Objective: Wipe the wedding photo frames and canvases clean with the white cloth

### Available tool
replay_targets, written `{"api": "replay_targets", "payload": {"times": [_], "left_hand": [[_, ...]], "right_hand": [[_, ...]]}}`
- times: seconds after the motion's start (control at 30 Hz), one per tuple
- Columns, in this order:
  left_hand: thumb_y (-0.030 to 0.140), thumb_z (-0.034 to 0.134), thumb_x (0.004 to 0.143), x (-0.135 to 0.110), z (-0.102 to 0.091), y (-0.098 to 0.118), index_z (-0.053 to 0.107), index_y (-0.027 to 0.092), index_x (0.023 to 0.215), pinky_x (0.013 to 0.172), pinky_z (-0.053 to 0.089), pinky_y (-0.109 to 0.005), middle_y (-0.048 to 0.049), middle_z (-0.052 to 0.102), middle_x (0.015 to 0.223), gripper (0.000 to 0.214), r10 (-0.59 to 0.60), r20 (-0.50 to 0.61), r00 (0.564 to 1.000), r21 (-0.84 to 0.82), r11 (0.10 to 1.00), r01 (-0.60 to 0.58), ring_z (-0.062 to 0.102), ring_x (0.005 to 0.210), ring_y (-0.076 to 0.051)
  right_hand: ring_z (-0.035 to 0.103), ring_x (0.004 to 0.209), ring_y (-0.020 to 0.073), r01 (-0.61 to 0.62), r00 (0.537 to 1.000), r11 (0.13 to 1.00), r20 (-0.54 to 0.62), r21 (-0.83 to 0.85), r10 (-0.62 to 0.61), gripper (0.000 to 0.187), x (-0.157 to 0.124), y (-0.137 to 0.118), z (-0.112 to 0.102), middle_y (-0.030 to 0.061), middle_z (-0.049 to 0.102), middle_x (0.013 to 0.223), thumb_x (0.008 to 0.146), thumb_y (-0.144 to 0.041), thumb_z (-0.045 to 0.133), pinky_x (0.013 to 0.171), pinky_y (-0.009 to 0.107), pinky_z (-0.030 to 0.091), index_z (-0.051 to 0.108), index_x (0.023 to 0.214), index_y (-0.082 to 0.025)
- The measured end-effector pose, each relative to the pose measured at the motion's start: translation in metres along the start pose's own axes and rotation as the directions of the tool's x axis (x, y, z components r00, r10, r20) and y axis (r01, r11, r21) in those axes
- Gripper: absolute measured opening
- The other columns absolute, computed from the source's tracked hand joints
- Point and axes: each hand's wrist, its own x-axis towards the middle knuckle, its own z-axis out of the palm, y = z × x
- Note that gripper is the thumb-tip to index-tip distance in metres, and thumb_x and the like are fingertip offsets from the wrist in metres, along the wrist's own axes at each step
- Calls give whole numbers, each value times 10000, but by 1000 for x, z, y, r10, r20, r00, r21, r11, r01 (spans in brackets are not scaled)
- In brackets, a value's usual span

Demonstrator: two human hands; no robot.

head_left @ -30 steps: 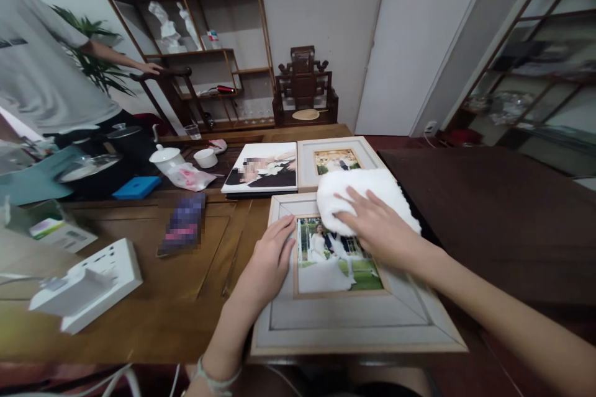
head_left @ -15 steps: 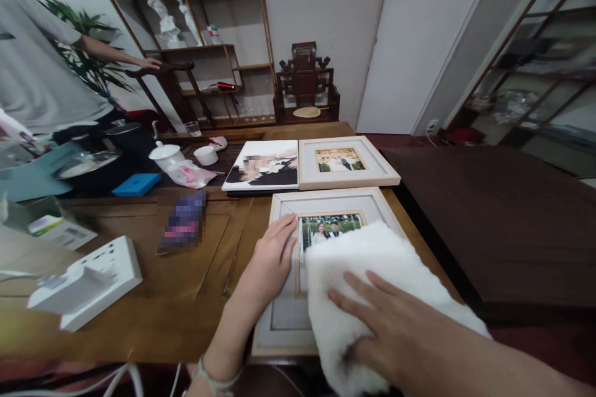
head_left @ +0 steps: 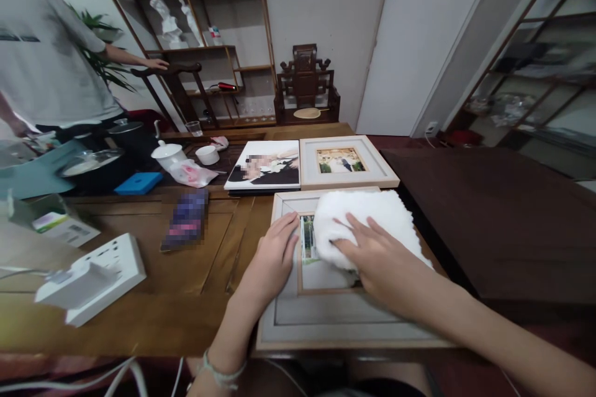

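Note:
A light-wood picture frame (head_left: 321,329) lies flat at the table's front, its photo (head_left: 308,239) mostly covered. Over the upper right of its glass is a fluffy white cloth (head_left: 372,208). My right hand (head_left: 377,254) presses this cloth down, fingers stretched across it and the thumb side sunk in its folds. On the frame's left side rests my left hand (head_left: 274,254), fingers flat and nearly together, touching the inner border by the photo. Just beyond lie a second framed photo (head_left: 349,161) and a frameless photo panel (head_left: 265,164), side by side.
A white power strip (head_left: 107,273), a blurred purple item (head_left: 186,217), a blue box (head_left: 138,183) and a white teapot (head_left: 167,152) occupy the table's left. A person in a grey shirt (head_left: 51,56) stands behind, one hand on a chair (head_left: 174,84). A dark low table (head_left: 488,223) adjoins at right.
My right hand has pushed the white cloth away from me, up the frame, baring the lower glass and covering the upper photo. My left hand stays in place on the frame.

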Motion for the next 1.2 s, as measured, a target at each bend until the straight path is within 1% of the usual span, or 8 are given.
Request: {"api": "replay_targets", "payload": {"times": [0.23, 0.37, 0.5, 0.8, 0.97, 1.07, 1.13, 1.2], "left_hand": [[322, 312, 968, 2, -13, 10, 540, 92, 1277, 1113, 349, -367, -125, 556, 1350, 447, -63, -2, 998, -181, 982, 61, 504, 1262, -191], [336, 315, 969, 5, -15, 15, 588, 119, 1232, 1131, 319, -370, -92, 576, 1336, 437, -76, 37, 996, -156, 984, 80, 481, 1286, -182], [299, 332, 969, 7, -10, 14, 618, 108, 1194, 1135, 314, -372, -98, 586, 1325, 411, -28, 58, 998, -73, 997, 32, 477, 1291, -180], [227, 433, 934, 6, -3, 3, 606, 124, 1217, 1121, 349, -400, -101, 581, 1330, 348, 59, 47, 997, 31, 998, -60, 470, 1299, -200], [230, 476, 909, 4, -2, 4, 588, 140, 1238, 1105, 364, -435, -112, 563, 1348, 360, 54, 45, 998, 45, 997, -56, 464, 1304, -221], [247, 524, 879, 2, -2, 6, 567, 167, 1260, 1090, 374, -469, -109, 542, 1370, 392, 51, 37, 998, 56, 997, -53, 454, 1311, -243], [256, 547, 863, 1, -3, 7, 560, 167, 1266, 1084, 376, -483, -116, 530, 1380, 413, 50, 43, 998, 67, 996, -53, 448, 1314, -259], [260, 551, 859, 0, -4, 8, 552, 155, 1272, 1081, 378, -483, -128, 522, 1385, 427, 45, 60, 997, 72, 996, -49, 440, 1320, -266]], "right_hand": [[304, 1316, 459, 170, 976, 984, 131, 60, -176, 381, 22, -42, -1, 230, 402, 1432, 803, -115, 539, 1004, 649, 323, 625, 1173, -126], [353, 1296, 447, 319, 947, 944, 8, 88, -321, 263, 6, -65, 10, 231, 446, 1396, 924, -201, 455, 988, 663, 332, 707, 956, -134], [406, 1257, 458, 333, 943, 940, -36, 68, -331, 283, -4, -68, 16, 233, 479, 1364, 928, -217, 469, 946, 676, 371, 730, 872, -123], [533, 1149, 441, 198, 964, 978, -168, -65, -207, 124, -49, -21, 29, 139, 601, 1268, 772, -268, 676, 858, 649, 466, 730, 678, -209], [557, 1165, 275, 136, 987, 988, -101, 77, -128, 368, -85, 29, -12, 10, 619, 1263, 733, -47, 467, 910, 462, 507, 702, 840, -310], [665, 853, 218, 71, 984, 980, -176, 186, -38, 423, -77, 56, -41, 45, 714, 965, 757, -48, 380, 661, 326, 553, 679, 895, -313], [623, 598, 209, -29, 948, 981, -307, 192, 88, 338, -54, 66, -50, 52, 662, 671, 804, -79, 371, 514, 326, 505, 657, 751, -251], [642, 657, 237, -119, 850, 988, -505, 97, 152, 280, -23, 67, -50, 80, 660, 703, 806, -75, 404, 558, 356, 517, 642, 718, -193]]}}
